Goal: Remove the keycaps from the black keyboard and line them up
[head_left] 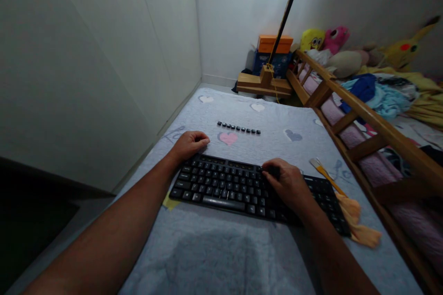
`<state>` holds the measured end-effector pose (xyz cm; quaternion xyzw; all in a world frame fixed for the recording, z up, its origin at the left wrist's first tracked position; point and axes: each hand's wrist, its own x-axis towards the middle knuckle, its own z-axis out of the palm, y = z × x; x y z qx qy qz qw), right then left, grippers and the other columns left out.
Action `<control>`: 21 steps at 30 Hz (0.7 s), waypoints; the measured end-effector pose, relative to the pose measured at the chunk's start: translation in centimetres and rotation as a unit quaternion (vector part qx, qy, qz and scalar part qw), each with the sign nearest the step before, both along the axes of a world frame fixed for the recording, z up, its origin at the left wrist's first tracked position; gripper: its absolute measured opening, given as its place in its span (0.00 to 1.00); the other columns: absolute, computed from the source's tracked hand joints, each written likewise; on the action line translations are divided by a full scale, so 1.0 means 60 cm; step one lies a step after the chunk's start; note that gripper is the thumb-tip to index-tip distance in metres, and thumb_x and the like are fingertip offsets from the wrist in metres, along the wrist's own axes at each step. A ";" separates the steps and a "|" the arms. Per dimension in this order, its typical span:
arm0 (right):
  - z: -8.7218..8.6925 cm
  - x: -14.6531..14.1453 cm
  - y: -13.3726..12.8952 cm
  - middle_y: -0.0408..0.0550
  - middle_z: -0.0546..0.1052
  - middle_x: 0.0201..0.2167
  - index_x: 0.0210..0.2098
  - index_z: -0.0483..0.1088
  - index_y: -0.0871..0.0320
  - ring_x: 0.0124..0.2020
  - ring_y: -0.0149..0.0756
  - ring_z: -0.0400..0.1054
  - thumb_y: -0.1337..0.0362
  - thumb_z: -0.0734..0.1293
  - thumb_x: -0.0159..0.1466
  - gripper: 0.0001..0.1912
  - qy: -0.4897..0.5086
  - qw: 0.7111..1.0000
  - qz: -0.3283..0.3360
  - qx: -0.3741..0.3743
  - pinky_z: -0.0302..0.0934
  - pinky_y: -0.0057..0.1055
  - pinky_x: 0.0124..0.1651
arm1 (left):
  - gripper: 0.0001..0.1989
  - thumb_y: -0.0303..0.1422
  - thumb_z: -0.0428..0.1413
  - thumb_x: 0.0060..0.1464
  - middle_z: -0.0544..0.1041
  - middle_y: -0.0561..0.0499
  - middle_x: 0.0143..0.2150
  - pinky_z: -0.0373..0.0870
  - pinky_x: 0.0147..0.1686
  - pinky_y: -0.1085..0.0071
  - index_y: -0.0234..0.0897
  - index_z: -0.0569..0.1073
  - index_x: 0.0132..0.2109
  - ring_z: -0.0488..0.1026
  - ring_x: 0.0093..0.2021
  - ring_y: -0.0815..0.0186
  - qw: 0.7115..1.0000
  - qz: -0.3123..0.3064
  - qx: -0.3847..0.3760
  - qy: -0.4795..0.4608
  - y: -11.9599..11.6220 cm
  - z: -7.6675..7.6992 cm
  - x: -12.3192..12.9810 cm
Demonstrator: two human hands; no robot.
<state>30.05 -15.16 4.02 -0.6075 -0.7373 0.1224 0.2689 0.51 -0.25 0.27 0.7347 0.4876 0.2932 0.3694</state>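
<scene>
A black keyboard (221,184) lies across the blue-grey bedspread, its right part running under my right arm. My left hand (190,144) rests at its upper left corner, fingers curled together; what they hold, if anything, is hidden. At the top row, right of the middle, my right hand (284,179) has thumb and forefinger pinched together, touching or just over the keys. Anything between those fingertips is too small to make out. Beyond the keyboard, several small black keycaps (243,129) form a row.
Right of the keyboard lie a brush (325,173) with a yellow handle and an orange cloth (363,230). A wooden bed rail (367,108) borders the right side. A wooden stand (265,84) with a black pole rises past the far edge. A pale wall (152,46) is at left.
</scene>
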 end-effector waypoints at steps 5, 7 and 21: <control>0.003 -0.004 0.003 0.49 0.78 0.32 0.33 0.72 0.58 0.35 0.38 0.73 0.69 0.64 0.58 0.05 -0.014 1.000 -0.017 -0.011 0.66 0.33 0.41 | 0.15 0.42 0.55 0.49 0.77 0.51 0.29 0.66 0.32 0.71 0.33 0.76 0.33 0.70 0.29 0.66 1.000 0.002 -0.009 -0.003 -0.003 0.004 0.002; 0.006 -0.006 0.005 0.50 0.79 0.32 0.33 0.72 0.59 0.35 0.38 0.73 0.69 0.64 0.59 0.05 -0.013 0.999 -0.024 -0.020 0.66 0.33 0.42 | 0.15 0.43 0.55 0.49 0.76 0.51 0.28 0.66 0.32 0.70 0.33 0.76 0.33 0.70 0.29 0.66 1.000 0.002 -0.010 -0.004 -0.004 0.006 0.003; 0.009 -0.010 0.013 0.49 0.78 0.30 0.33 0.72 0.58 0.34 0.39 0.72 0.66 0.63 0.60 0.06 0.019 0.997 -0.046 -0.053 0.63 0.33 0.40 | 0.17 0.44 0.55 0.49 0.77 0.50 0.29 0.66 0.32 0.71 0.33 0.77 0.33 0.71 0.30 0.65 1.000 -0.002 0.001 0.003 -0.003 0.004 0.000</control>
